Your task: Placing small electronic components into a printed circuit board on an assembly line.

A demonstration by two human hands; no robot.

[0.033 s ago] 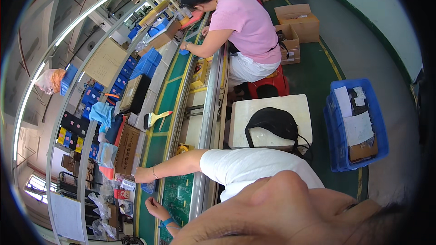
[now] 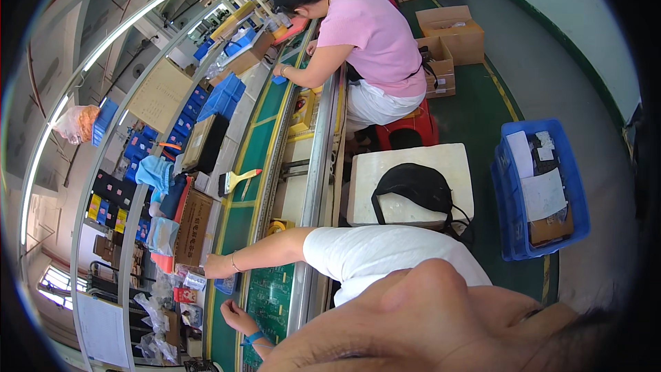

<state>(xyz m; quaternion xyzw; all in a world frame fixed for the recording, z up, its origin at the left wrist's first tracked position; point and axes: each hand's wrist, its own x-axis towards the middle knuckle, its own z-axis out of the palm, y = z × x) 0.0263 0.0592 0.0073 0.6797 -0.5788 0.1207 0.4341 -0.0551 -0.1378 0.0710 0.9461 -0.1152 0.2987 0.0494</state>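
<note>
My right hand [image 2: 219, 266] reaches out from a white sleeve, its fingers closed over a small blue tray [image 2: 226, 284] of parts. What those fingers hold, if anything, is too small to make out. Lower down, my left hand [image 2: 238, 317], with a blue band at the wrist, hovers beside a green circuit board [image 2: 267, 296] with small parts on it. Its fingers are curled together, and anything between them is hidden. The board lies along the metal rail [image 2: 301, 296] of the line.
A brush [image 2: 239, 180] lies on the green line surface farther along. Cartons [image 2: 194, 224], plastic bags and blue bins [image 2: 224, 95] crowd the far side. A co-worker in pink [image 2: 375, 34] sits farther up. A white box with a black cap [image 2: 416, 189] and a blue crate [image 2: 506, 193] stand right.
</note>
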